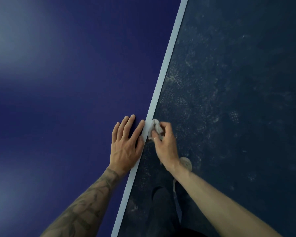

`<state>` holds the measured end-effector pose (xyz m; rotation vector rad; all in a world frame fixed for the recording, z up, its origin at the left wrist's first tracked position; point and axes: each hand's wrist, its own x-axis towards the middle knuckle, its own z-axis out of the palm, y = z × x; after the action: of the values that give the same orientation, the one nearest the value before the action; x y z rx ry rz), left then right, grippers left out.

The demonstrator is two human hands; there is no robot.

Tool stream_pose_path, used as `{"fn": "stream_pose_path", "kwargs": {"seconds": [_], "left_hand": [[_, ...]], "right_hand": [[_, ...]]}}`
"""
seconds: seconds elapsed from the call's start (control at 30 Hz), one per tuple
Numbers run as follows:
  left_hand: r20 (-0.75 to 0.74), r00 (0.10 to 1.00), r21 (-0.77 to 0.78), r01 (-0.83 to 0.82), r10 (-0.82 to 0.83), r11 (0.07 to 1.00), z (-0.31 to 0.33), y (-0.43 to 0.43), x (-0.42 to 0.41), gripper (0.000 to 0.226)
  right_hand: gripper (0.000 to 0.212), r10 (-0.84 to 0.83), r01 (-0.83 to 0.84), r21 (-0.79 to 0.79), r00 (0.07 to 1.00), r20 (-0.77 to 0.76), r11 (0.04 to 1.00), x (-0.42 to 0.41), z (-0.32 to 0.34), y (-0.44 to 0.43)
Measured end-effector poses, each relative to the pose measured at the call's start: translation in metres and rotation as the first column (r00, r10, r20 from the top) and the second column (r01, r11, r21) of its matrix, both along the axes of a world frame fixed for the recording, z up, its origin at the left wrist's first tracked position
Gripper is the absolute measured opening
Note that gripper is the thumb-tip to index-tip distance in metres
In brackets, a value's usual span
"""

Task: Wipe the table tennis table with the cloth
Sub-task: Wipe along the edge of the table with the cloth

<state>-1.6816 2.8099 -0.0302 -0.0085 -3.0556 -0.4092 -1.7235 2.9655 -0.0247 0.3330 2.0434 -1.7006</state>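
right hand [164, 144], centre frame: fingers pinch the bunched cloth [155, 128] onto white edge line [167, 65], judged to be working the rim | left hand [126, 144]: flat, fingers straight on blue desk [58, 82] just beside, apparently bracing | right half of frame: dusty floor [237, 82]

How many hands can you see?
2. The left hand lies flat on the blue table; the right hand grips the cloth at the white edge.

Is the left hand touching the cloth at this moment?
Apart. The head view shows the white edge line between the left hand and the cloth, which the right hand grips.
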Motion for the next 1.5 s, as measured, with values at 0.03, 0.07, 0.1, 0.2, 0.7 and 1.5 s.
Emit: {"fn": "stream_pose_path", "kwargs": {"seconds": [0.03, 0.07, 0.1, 0.2, 0.7, 1.5], "left_hand": [[0.012, 1.000, 0.007, 0.011, -0.011, 1.000, 0.001, -0.001, -0.008, 0.052], [0.019, 1.000, 0.014, 0.024, -0.024, 1.000, 0.002, -0.002, -0.019, 0.053], [0.018, 0.999, 0.022, 0.034, -0.035, 0.999, 0.004, -0.003, -0.031, 0.053], [0.010, 0.999, 0.024, 0.049, -0.049, 0.999, 0.007, -0.004, -0.076, 0.053], [0.001, 0.993, 0.003, 0.116, -0.116, 0.993, 0.009, 0.026, -0.290, 0.048], [-0.062, 0.992, -0.004, 0.111, -0.111, 0.994, -0.005, 0.030, -0.396, 0.053]], "right_hand": [[0.016, -0.006, 0.005, 0.021, 1.000, 0.007, 1.000, -0.009, 0.000, 0.000], [0.017, -0.024, 0.024, 0.047, 1.000, 0.005, 0.999, -0.024, -0.001, -0.001], [0.019, -0.050, 0.051, 0.065, 0.999, -0.005, 0.997, -0.044, 0.000, -0.003], [0.022, -0.134, 0.136, 0.079, 0.991, -0.029, 0.988, -0.107, 0.000, -0.006], [0.014, -0.279, 0.279, -0.008, 0.958, -0.066, 0.960, -0.204, -0.004, -0.008], [0.015, -0.189, 0.189, -0.037, 0.982, 0.016, 0.981, -0.292, 0.007, 0.017]]}}
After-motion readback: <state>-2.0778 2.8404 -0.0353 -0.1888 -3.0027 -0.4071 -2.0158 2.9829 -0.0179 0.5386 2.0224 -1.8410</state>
